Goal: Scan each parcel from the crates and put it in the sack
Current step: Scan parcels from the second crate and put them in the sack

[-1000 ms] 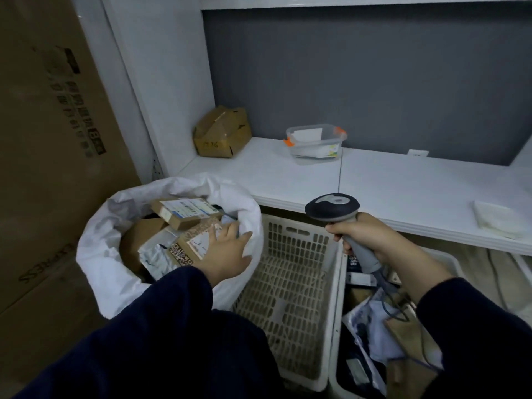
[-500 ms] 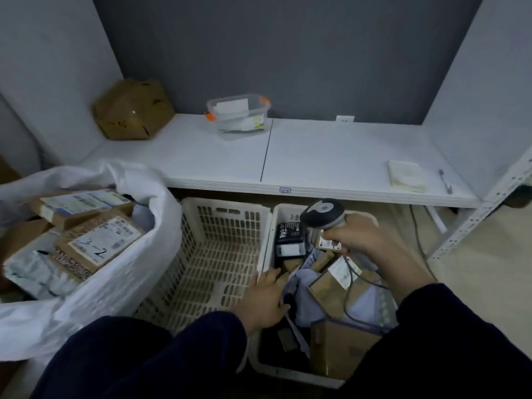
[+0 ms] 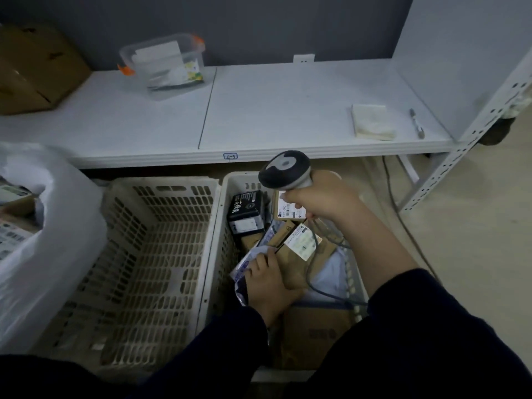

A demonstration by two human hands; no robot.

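- The left hand (image 3: pixel 269 283) is down in the right crate (image 3: pixel 213 249). Its fingers curl over the far edge of a brown parcel (image 3: pixel 292 264) with a white label, and the thumb closes on the near side, so it grips this parcel.
- Around it lie more parcels: a large cardboard box (image 3: pixel 313 332) at the near end, a pale mailer (image 3: pixel 331 272) and a black box (image 3: pixel 246 208) at the far end.
- The right hand (image 3: pixel 325 200) is wrapped around the handle of the scanner (image 3: pixel 285 171) above the far end of this crate. The scanner head faces down, and its cable (image 3: pixel 316 283) hangs over the parcels.
- The step seems to be the pick-up before scanning. The next move probably needs the parcel lifted free of the cable, with its label turned up toward the scanner.
- The left crate (image 3: pixel 155 254) stands just beside, and the white sack (image 3: pixel 57 240) touches its left side. Parcels show in the mouth of the sack.
- Behind the crates is the white surface (image 3: pixel 288 116). A clear container (image 3: pixel 164 64) stands at the back edge, a cardboard carton (image 3: pixel 37 67) at the left end, and a folded cloth (image 3: pixel 371 122) and a pen (image 3: pixel 416 122) near the right end.
- The wall behind is dark grey, with a socket (image 3: pixel 303 58). A perforated metal post (image 3: pixel 475 133) stands at the right corner.
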